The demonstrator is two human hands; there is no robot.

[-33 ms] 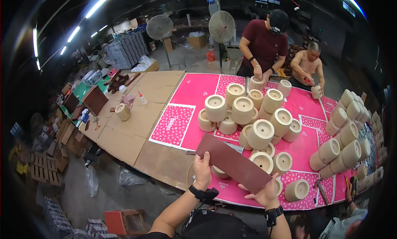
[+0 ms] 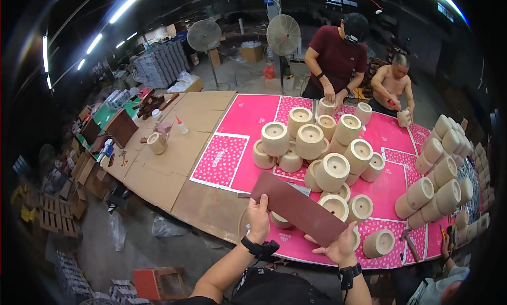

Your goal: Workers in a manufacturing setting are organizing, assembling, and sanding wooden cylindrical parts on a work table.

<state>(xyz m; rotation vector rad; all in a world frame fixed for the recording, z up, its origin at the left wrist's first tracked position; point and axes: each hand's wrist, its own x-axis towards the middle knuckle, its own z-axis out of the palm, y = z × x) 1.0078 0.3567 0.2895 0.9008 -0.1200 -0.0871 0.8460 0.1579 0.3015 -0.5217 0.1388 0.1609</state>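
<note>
A flat reddish-brown sheet (image 2: pixel 297 207), which looks like sandpaper, is held out at a slant in front of me over the near edge of the table. My left hand (image 2: pixel 258 218) pinches its left end with the thumb on top. At its lower right corner, my right hand (image 2: pixel 339 245) grips it, thumb on the top face and fingers partly spread beneath. Just beyond the sheet stand several pale wooden cylinders (image 2: pixel 334 171) with a round recess and a small hole in the top. The sheet partly covers one wooden cylinder (image 2: pixel 279 220) by my left hand.
Pink printed sheets (image 2: pixel 237 115) and brown cardboard (image 2: pixel 195 115) cover the table. A hammer (image 2: pixel 410 245) lies at the right near stacked cylinders (image 2: pixel 443 194). At the far side, two people (image 2: pixel 338 57) handle cylinders; another person's hand (image 2: pixel 447 245) is at the right. A glue bottle (image 2: pixel 181 125) stands left.
</note>
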